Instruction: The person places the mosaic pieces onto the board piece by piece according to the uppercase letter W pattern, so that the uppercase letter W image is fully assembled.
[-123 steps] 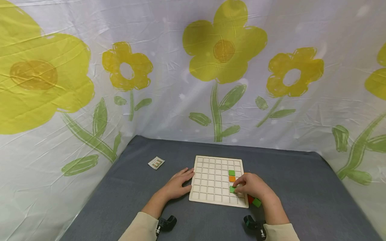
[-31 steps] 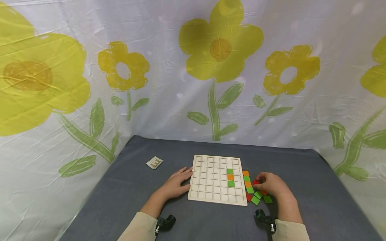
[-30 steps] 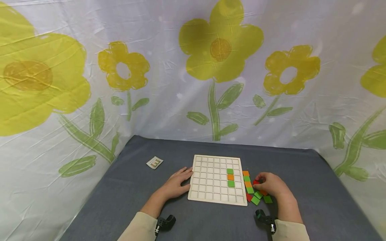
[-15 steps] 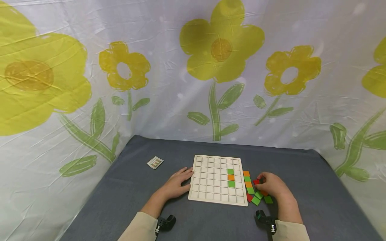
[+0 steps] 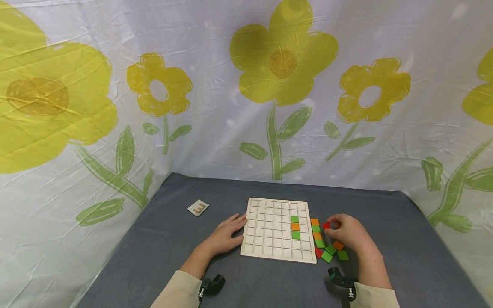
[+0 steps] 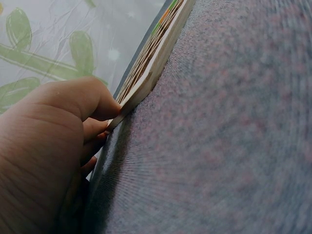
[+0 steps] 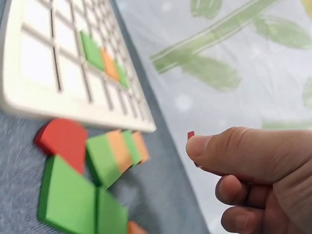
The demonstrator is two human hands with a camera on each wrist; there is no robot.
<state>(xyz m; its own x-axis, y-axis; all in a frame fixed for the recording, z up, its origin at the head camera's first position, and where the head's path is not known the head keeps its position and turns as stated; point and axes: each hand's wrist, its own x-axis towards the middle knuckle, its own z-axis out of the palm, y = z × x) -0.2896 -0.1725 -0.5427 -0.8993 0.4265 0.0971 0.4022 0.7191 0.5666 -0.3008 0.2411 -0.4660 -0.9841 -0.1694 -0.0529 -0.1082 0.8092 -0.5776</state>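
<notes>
A pale wooden board [image 5: 268,233] with a grid of square cells lies on the dark cloth. Three tiles sit in one of its columns: green [image 5: 294,219], orange [image 5: 295,226] and green [image 5: 295,235]. My right hand [image 5: 349,232] pinches a red tile [image 5: 326,225] between thumb and fingers, right of the board. In the right wrist view the thumb covers most of that red tile [image 7: 190,134]. With fingers extended, my left hand [image 5: 225,236] touches the board's left edge. The left wrist view has the thumb [image 6: 100,100] against the board's rim [image 6: 141,91].
Along the board's right side runs a row of orange and green tiles [image 5: 316,235]. Near it lie another red tile [image 5: 319,253], an orange tile [image 5: 338,245] and several green tiles [image 5: 326,256]. A small patterned card [image 5: 198,208] lies at back left. Flower-printed fabric [image 5: 215,141] hangs behind the table.
My right hand has gone from the green tile on the board to the loose tiles, then lifted a red tile slightly away, uncovering an orange one. My left hand stays at the board.
</notes>
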